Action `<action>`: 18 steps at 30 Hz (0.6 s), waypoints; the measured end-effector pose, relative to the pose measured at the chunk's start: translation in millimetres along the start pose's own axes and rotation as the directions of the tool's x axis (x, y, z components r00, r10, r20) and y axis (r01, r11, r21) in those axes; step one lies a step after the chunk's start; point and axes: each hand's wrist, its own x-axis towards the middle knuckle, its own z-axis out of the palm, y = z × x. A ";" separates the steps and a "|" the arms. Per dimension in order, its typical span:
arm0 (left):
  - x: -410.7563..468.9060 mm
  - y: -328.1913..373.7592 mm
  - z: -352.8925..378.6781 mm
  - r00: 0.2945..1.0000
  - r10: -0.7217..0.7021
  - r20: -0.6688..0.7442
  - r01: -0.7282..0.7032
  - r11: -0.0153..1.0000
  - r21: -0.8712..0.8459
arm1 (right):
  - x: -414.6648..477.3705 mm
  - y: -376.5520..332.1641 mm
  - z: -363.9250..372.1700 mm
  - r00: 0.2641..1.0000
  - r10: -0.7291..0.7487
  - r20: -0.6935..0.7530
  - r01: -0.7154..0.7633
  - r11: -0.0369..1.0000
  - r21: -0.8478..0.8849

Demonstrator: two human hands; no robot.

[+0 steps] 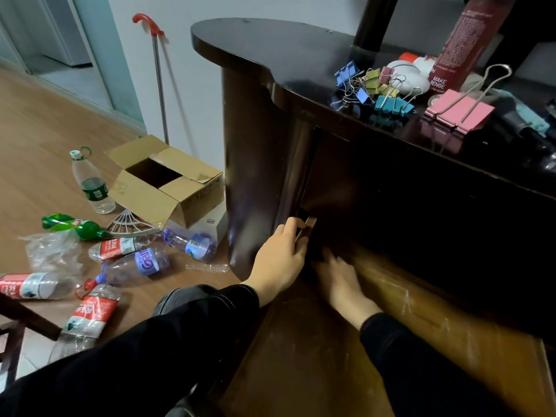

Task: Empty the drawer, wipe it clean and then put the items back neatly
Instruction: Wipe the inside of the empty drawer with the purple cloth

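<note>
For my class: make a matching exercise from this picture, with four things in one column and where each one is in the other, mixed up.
Things
1 pink binder clip
2 cardboard box
3 right hand
4 red-handled pole

Places
A leaning on the wall
B inside the open drawer
C on the desk top
D on the floor

Pairs: 1-C, 2-D, 3-B, 4-A

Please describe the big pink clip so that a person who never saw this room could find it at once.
Look at the dark desk top, near its right front edge. Just right of the heap of small coloured clips lies the pink clip. It is far larger than them, with long wire handles raised.
</note>
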 end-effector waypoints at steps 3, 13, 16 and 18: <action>0.7 -0.4 0.2 1.000 0.000 0.000 0.000 1.000 0.002 | -4.9 15.3 8.4 1.000 0.000 0.012 0.000 0.999 -0.054; -1.4 4.3 -2.7 1.000 -0.003 0.004 0.003 1.000 0.018 | -2.0 -5.9 10.3 0.987 0.149 0.057 -0.152 0.987 0.046; -3.1 5.6 -3.3 1.000 -0.002 0.002 0.002 1.000 0.028 | -1.3 14.5 1.4 1.000 0.019 0.013 -0.019 1.000 0.007; -3.7 6.6 -4.3 1.000 0.000 -0.001 0.000 1.000 0.029 | 10.8 18.1 -8.5 0.994 0.112 -0.017 -0.112 0.993 0.031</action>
